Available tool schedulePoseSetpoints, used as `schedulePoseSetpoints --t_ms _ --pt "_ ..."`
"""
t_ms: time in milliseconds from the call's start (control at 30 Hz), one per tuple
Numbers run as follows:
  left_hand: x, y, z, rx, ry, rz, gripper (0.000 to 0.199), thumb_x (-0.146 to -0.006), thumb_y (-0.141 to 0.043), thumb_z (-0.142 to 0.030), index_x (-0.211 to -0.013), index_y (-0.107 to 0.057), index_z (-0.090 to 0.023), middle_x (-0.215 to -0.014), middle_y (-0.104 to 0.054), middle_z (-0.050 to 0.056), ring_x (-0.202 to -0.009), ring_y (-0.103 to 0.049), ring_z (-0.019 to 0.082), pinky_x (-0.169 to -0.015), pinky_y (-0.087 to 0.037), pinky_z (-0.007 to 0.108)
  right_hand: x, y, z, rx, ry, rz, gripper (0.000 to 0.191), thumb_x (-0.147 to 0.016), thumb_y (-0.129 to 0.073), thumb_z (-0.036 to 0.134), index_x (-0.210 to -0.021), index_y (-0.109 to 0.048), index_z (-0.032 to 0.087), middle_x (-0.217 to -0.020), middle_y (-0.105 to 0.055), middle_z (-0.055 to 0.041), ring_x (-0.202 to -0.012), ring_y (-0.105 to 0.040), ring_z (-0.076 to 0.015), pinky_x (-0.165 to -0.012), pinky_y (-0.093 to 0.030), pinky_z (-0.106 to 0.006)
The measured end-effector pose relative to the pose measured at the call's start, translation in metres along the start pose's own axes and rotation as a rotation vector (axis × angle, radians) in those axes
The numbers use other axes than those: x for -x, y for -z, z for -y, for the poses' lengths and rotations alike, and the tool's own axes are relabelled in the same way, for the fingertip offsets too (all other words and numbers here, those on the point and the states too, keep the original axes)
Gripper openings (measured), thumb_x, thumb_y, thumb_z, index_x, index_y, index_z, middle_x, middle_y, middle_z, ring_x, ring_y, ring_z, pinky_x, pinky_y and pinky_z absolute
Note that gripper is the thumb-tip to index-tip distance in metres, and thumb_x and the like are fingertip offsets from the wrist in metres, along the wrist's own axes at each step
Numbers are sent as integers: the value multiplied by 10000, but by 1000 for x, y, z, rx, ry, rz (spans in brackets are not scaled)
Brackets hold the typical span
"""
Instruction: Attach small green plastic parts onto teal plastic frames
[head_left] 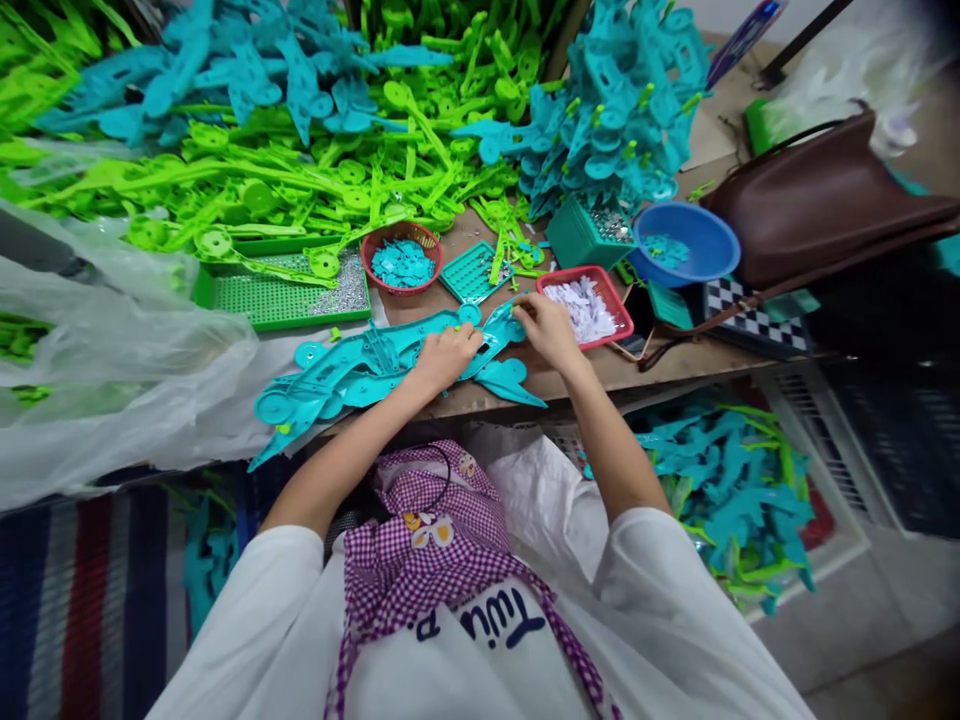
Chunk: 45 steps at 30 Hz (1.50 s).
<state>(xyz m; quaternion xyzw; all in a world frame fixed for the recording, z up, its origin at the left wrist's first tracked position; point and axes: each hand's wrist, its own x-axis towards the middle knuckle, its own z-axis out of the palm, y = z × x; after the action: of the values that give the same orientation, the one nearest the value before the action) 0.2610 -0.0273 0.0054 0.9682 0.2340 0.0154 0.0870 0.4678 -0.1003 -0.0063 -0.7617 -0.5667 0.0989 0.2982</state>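
A long turquoise plastic part (360,365) with round discs lies along the front edge of the table. My left hand (448,356) rests on its right portion, fingers bent and pressed against it; what they grip, if anything, is hidden. At the part's upper right end, my right hand (549,328) pinches with thumb and fingertips, and whatever is between them is too small to name. Just right of that hand sits a red basket (628,325) of small white pieces. Behind the part stands a turquoise perforated tray (459,278) with a few green bits.
Lime green parts (300,190) and turquoise parts (600,110) are heaped across the back. A green tray (255,300) holds silvery bits. Near it are a round red basket (401,287) and a blue bowl (694,240). A brown bag (817,200) stands right; a crate below holds more parts (735,490).
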Motion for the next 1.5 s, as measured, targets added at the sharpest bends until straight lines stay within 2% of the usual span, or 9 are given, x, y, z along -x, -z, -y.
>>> schedulePoseSetpoints --t_ms 333,667,833,933,1033,1133,1233,1400,1500 --pt "0 0 0 -3 -23 29 354 -992 -295 -157 -1143 -616 -159 -1087 -634 162 -961 -628 266 -646 -440 302 -10 -2 5 263 103 183 208 -940 -443 237 -1005 -629 168 -984 -698 -140 -896 -626 -273 -773 -440 -346" --pt "3 -1 -2 22 -9 59 336 -991 -319 -176 -1152 -615 -182 -1111 -627 157 -980 -628 258 -688 -461 305 16 -24 -1 120 12 -14 252 -949 -423 258 -1029 -648 179 -1043 -701 -130 -958 -634 -261 -856 -475 -364" --pt "0 -3 2 123 50 2 317 -984 -384 -207 -1141 -659 -207 -1116 -643 147 -950 -641 247 -706 -461 308 19 -11 1 52 -10 -22 297 -940 -465 309 -1102 -665 161 -1055 -692 -142 -988 -630 -275 -906 -483 -418" --pt "4 -1 8 335 103 -138 344 -995 -413 -298 -1227 -654 -220 -1127 -658 128 -953 -639 226 -747 -460 295 38 3 24 -13 -48 -136 391 -938 -501 402 -1239 -620 183 -1103 -663 -144 -991 -616 -274 -909 -490 -443" --pt "18 4 10 720 149 -303 400 -988 -447 -369 -1303 -623 -196 -996 -684 88 -878 -621 184 -747 -464 268 67 4 66 -170 -86 -279 387 -944 -502 467 -1227 -634 239 -1058 -657 -117 -924 -612 -248 -841 -519 -420" --pt "42 9 6 1181 245 -292 497 -979 -434 -484 -1341 -600 -187 -688 -588 3 -604 -515 116 -580 -424 221 85 -13 108 -387 10 -113 343 -930 -534 481 -1206 -649 312 -1066 -656 -77 -884 -612 -225 -800 -535 -393" --pt "72 12 -1 1507 351 -245 613 -943 -452 -580 -1396 -550 -179 -593 -448 -47 -478 -376 75 -456 -321 196 86 -34 130 -579 14 39 386 -897 -586 501 -1238 -632 327 -1051 -655 -58 -792 -606 -200 -744 -540 -375" --pt "107 10 -7 1636 407 -292 689 -903 -517 -605 -1459 -472 -200 -578 -393 -72 -451 -323 57 -422 -277 187 88 -53 138 -792 2 160 324 -853 -647 510 -1066 -688 270 -986 -652 -49 -835 -617 -191 -737 -534 -346" --pt "105 11 -5 1641 397 -285 657 -922 -489 -594 -1444 -492 -196 -570 -427 -65 -440 -338 62 -416 -287 194 90 -59 137 -813 -54 51 316 -803 -685 544 -904 -657 246 -916 -639 -37 -876 -615 -198 -785 -534 -350"
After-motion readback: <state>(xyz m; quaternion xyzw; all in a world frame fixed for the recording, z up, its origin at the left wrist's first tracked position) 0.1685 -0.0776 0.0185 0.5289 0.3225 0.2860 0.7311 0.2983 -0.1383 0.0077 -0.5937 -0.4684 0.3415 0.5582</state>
